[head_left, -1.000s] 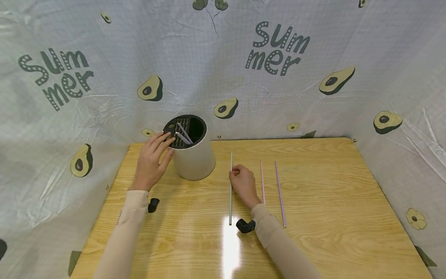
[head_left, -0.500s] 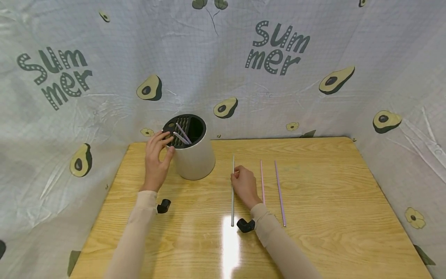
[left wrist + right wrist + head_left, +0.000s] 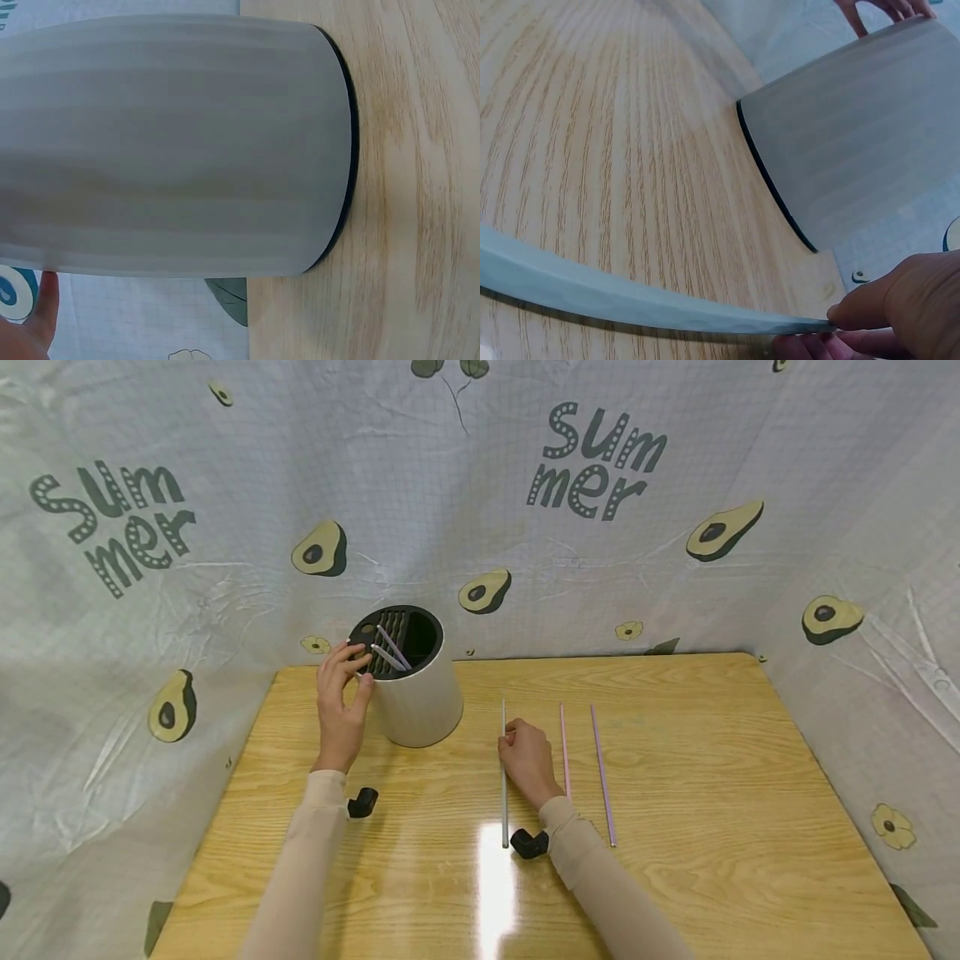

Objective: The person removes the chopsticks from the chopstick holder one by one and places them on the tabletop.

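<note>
- The right hand (image 3: pixel 527 758) is curled, its fingertips (image 3: pixel 855 313) pinching the grey straw (image 3: pixel 504 777) near the far end; most of the straw's length runs back from the fingers toward the person, flat on the wooden table (image 3: pixel 712 827).
- The left hand (image 3: pixel 341 697) rests against the white holder (image 3: pixel 420 702), fingers bent over its black slotted top (image 3: pixel 396 639) and thumb on the wall, steadying it rather than lifting it, as far as I can judge.
- Two pale straws (image 3: pixel 392 650) lean in the slots just beyond the left fingertips.
- Two pink straws (image 3: pixel 583 760) lie on the table just right of the right hand, untouched.
- Handling, as I judge it: the grey straw looks very light, thin and smooth (probably stiff, since it lies dead straight), so it may roll or slip; a pinch nearer its middle would balance it better.
- Hard to make out: the holder's inside depth, the material of the straws, and the left fingertips, since the left wrist view shows little but the holder's wall (image 3: pixel 172 150).
</note>
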Motion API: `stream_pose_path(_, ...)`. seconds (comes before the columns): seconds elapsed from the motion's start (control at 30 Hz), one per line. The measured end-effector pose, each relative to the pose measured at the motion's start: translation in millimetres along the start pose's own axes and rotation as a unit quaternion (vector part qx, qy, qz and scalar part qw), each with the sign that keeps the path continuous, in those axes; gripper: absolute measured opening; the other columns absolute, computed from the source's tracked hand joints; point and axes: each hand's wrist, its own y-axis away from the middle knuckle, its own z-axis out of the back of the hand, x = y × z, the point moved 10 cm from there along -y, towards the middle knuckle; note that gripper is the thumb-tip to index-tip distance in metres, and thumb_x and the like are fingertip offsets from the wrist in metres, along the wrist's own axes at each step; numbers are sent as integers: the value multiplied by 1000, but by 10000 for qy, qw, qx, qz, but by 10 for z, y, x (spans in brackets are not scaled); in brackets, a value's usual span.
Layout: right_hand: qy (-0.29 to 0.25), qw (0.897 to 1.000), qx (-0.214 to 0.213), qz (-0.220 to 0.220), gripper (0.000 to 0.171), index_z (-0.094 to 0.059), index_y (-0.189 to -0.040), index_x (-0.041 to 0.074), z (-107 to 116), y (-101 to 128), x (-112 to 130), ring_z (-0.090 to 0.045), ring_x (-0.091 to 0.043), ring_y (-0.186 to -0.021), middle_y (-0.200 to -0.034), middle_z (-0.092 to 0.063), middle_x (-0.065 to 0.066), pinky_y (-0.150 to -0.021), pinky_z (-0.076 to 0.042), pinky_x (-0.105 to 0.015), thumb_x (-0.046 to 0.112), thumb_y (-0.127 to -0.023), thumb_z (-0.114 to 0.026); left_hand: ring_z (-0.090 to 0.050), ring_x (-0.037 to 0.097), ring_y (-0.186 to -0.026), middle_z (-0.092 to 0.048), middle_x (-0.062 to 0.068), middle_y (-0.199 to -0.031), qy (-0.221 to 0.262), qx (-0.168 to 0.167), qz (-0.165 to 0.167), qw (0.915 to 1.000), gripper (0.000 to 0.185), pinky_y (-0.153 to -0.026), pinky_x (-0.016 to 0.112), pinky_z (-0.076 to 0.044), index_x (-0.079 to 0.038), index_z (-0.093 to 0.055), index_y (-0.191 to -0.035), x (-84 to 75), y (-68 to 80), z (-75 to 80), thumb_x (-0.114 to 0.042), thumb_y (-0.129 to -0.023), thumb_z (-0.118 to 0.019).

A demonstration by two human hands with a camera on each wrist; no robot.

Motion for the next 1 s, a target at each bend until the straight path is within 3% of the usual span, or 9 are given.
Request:
stream_pose_path(0.23,117,9999,43,-12,28,-70,-122,-6,-24,-13,-19,-53,-12,-57,-88,-73,-12,-51,-40,-22,11,-99,-67,-33,36,-150,-54,27,-145,12,-42,-171,9998,30,-115,23,-33,11,-62,-126,-24,-1,-23,-2,-101,-53)
stream_pose_path(0.57,335,9991,144,217,27,-67,-121,-10,-45,10,43,-57,-14,-57,-84,-73,-16,-50,-43,-24,8,-100,-66,-32,37,-149,-51,27,-144,-94,-105,-237,9996,30,-119,44,-32,10,-59,-126,-34,1,-40,-3,-101,-50)
stream_pose_path(0.87,633,9970,188,415,26,-62,-121,-11,-92,17,73,-47,-13,-51,-78,-70,-19,-45,-35,-23,4,-100,-66,-31,38,-149,-50,28,-145,-37,-155,-296,9994,30,-120,51,-29,11,-57,-125,-18,10,-45,-2,-100,-48)
stream_pose_path(1.0,738,9962,167,425,26,-62,-120,-10,-110,9,57,-45,-13,-51,-77,-68,-18,-45,-34,-23,4,-99,-67,-31,37,-150,-50,28,-145,-15,-124,-272,9996,30,-121,48,-29,11,-57,-126,-6,8,-55,-3,-100,-48)
